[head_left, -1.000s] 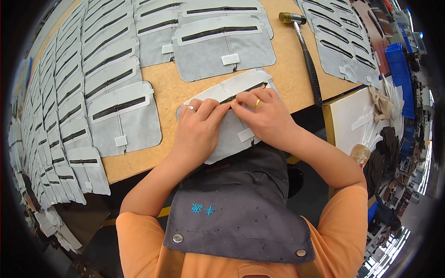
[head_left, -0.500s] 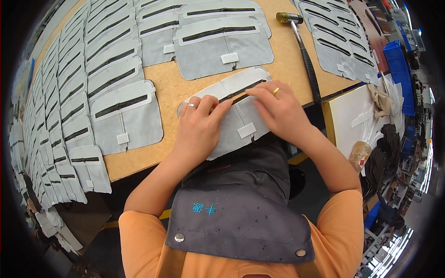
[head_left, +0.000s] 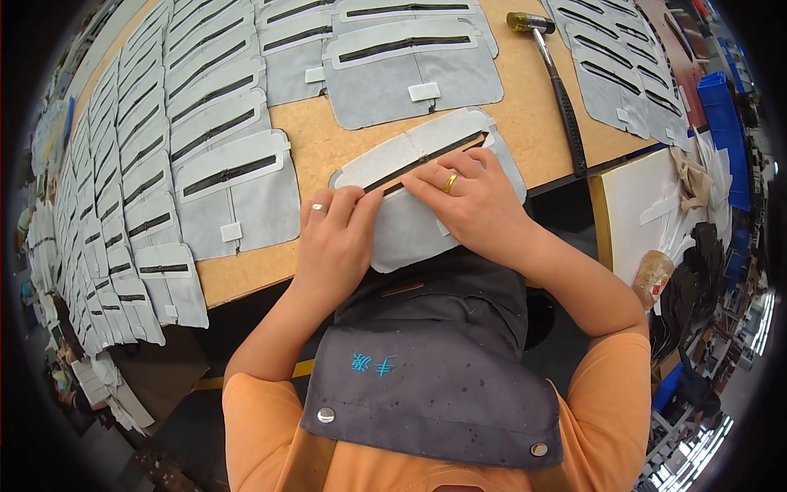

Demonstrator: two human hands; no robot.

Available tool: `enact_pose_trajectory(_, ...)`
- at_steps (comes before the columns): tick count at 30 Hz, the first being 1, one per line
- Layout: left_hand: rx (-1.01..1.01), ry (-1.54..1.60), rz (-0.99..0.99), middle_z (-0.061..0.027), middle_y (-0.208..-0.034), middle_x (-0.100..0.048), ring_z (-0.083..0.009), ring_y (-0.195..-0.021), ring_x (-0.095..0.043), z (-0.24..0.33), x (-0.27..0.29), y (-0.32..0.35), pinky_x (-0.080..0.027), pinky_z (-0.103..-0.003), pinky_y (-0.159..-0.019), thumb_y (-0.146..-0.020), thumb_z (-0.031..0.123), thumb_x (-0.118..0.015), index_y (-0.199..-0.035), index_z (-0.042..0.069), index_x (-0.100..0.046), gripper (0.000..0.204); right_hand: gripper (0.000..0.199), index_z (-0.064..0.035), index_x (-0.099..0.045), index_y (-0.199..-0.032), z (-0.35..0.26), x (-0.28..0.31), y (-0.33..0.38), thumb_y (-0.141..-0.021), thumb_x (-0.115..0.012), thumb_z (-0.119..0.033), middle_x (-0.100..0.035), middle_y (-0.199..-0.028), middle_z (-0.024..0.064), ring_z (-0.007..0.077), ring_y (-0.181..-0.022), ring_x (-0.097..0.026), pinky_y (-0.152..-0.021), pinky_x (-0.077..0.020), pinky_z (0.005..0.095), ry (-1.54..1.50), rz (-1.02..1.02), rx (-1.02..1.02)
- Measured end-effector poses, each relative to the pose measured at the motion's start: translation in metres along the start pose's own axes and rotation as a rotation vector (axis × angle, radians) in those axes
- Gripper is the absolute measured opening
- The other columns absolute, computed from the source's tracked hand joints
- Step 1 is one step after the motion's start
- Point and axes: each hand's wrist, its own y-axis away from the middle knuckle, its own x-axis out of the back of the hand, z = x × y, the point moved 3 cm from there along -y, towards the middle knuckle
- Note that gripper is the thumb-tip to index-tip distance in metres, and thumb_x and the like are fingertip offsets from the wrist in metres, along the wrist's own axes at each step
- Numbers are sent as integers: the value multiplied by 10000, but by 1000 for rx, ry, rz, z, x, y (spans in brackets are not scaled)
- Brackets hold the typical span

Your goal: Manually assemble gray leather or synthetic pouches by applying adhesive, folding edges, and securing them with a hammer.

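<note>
Before me a grey fabric panel lies at the table's front edge, its near end overhanging toward my lap. A long dark slot, with what looks like a zipper in it, crosses the panel under a pale, grainy strip. Along the slot's near side shows a narrow tan edge. My left hand is closed, thumb and fingertips pinching at the slot's left end. My right hand has its bent fingertips pressed together on the slot's near edge, just right of the left hand. It partly covers a small white tab.
Similar grey panels overlap in rows across the left and far table. A larger panel lies just beyond my work. To the right rest a hammer, more slotted panels, a blue bin and a wrapped roll.
Both hands have slid left along the slot, my left hand reaching its left end. More of the slot's right part and its tan edge now shows. The whole view has shifted slightly.
</note>
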Motion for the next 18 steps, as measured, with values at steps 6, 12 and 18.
enact_pose_trajectory(6,21,36,32,-63,-998,-569,-261,-920,-541,-11,4,21,-401,-379,-802,-739,-10,-660,-1108,48,-622,376,337,-112,-639,-1123,-13,-3,-12,-789,-595,-100,-622,-1055,-34,145,-1042,-563,-974,-355,371,82,-70,99)
enact_pose_trajectory(12,-14,-13,59,-57,-1005,-568,-263,-920,-541,-11,3,22,-398,-383,-807,-730,-17,-659,-1088,57,-628,367,170,-119,-641,-957,-1,8,-14,-798,-583,-143,-601,-964,-28,151,-1008,-555,-1007,-351,374,257,-2,176)
enact_pose_trajectory(18,-98,64,74,-62,-1072,-584,-249,-1001,-562,5,-1,12,-397,-382,-855,-735,2,-632,-1071,51,-627,339,354,-56,-551,-1227,153,34,9,-880,-565,-126,-597,-1161,112,310,-1073,-561,-893,-438,450,505,242,-538)
